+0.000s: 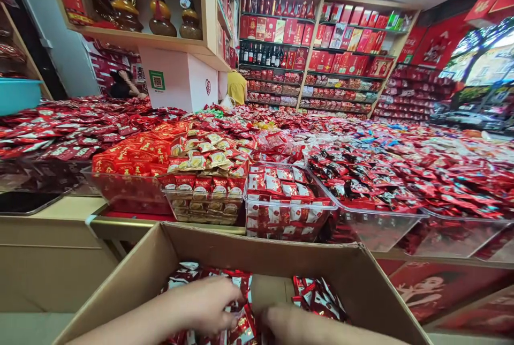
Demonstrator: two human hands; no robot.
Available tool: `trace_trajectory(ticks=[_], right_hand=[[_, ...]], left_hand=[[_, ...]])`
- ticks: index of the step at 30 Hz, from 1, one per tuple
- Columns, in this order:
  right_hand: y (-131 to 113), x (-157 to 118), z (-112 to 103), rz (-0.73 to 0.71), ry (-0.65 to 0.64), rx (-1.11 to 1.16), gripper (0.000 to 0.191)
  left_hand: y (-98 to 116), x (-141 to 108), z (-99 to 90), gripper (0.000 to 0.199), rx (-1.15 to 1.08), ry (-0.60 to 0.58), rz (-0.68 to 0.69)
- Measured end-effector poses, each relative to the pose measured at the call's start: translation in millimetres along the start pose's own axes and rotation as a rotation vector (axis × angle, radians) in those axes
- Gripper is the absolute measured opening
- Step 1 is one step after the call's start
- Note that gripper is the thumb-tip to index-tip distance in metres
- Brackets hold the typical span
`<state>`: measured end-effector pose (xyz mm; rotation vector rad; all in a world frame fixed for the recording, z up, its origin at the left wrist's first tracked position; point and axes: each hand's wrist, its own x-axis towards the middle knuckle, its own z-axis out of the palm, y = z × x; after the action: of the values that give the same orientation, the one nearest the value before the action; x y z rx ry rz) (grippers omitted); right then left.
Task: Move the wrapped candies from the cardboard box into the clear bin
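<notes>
Inside an open cardboard box (261, 254) are both of my hands, among small red-and-white wrapped candy packets (321, 297). My left hand (211, 302) is closed, its curled fingers against red packets (243, 326) on the left side of the box. My right hand (283, 321) is low near the middle, blurred by motion, and its fingers are mostly hidden. Between the packet piles a strip of the bare box floor (271, 291) shows. Just beyond the box stands a clear bin (289, 205) of similar red-and-white packets.
Clear bins of gold durian packets (204, 195) and red-orange packets (130, 163) stand left of it. Dark red packets (361, 173) fill bins on the right. A tablet-like black slab (28, 203) lies far left. A person in yellow (236, 88) is near the back shelves.
</notes>
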<state>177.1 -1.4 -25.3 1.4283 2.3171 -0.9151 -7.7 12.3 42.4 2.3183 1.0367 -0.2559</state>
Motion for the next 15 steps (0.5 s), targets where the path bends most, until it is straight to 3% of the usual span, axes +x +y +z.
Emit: trace_trajectory(ticks=[3,6,10,15], right_hand=[[-4,-14,-36,-0.148,0.228,0.305,0.010],[-5,-27,-64,-0.259,0.381,0.693,0.019],[-8,-43,-75,-0.302,0.364,1.046,0.024],[-13,-54,-74,-0.286,0.323,1.326,0.024]], left_hand=[[2,3,-6.7,0.037,-0.271,0.096,0.011],[14,5,-10.0,0.044,-0.654,0.102,0.078],[31,5,-8.8,0.036,-0.977,0.110,0.108],[39,2,-10.4,0.034,-1.150,0.146,0.174]])
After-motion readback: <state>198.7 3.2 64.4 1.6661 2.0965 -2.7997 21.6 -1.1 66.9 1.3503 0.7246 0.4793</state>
